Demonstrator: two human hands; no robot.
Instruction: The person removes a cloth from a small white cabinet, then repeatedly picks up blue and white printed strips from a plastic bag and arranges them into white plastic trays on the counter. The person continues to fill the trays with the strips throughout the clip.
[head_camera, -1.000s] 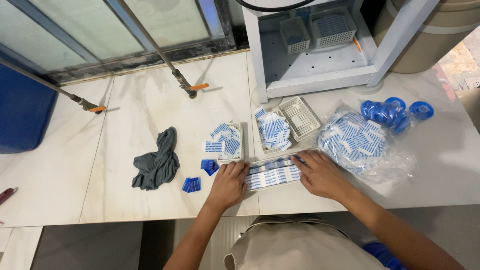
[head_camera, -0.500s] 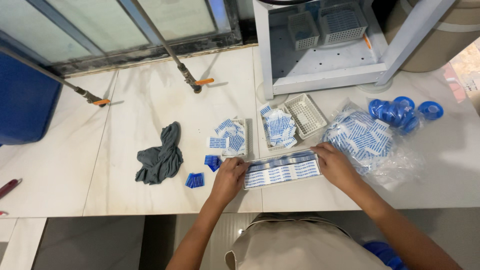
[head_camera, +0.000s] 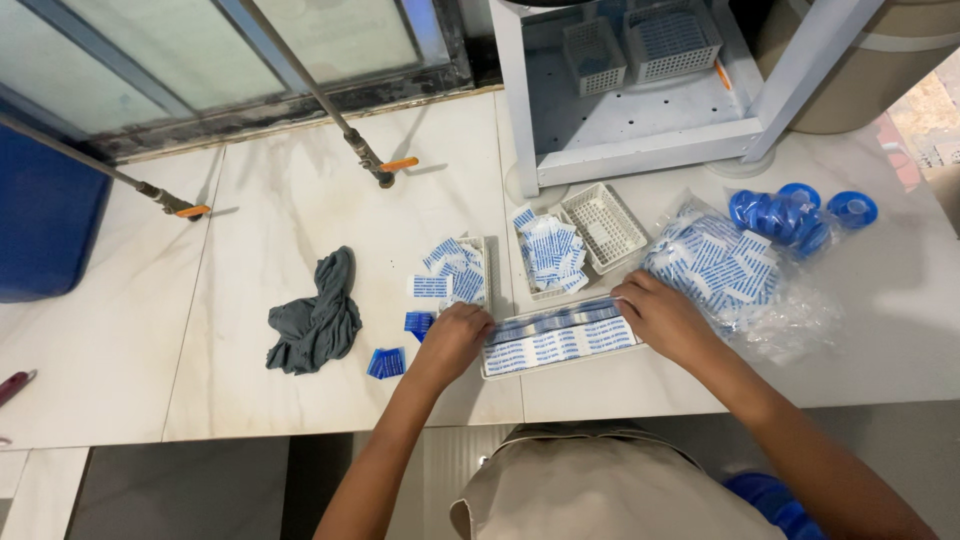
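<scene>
A long row of white packets with blue print (head_camera: 560, 340) lies in a shallow white tray (head_camera: 500, 372) at the table's front edge. My left hand (head_camera: 455, 338) presses on the row's left end. My right hand (head_camera: 662, 318) rests on its right end, fingers bent over the packets. Just behind stand two small white baskets: one (head_camera: 482, 250) heaped with loose packets, another (head_camera: 540, 293) with packets beside an empty mesh basket (head_camera: 605, 226). A clear plastic bag full of packets (head_camera: 725, 265) lies right of my right hand.
A crumpled grey cloth (head_camera: 315, 318) lies left, with small blue packets (head_camera: 386, 362) near it. Blue tape rolls (head_camera: 790, 212) sit far right. A white rack (head_camera: 640, 150) with mesh baskets stands behind. Two metal rods with orange clips (head_camera: 385, 168) lean onto the marble table (head_camera: 250, 200).
Both hands stay on the ends of the packet row. The row looks a little longer and straighter than a second ago. The camera has shifted slightly.
</scene>
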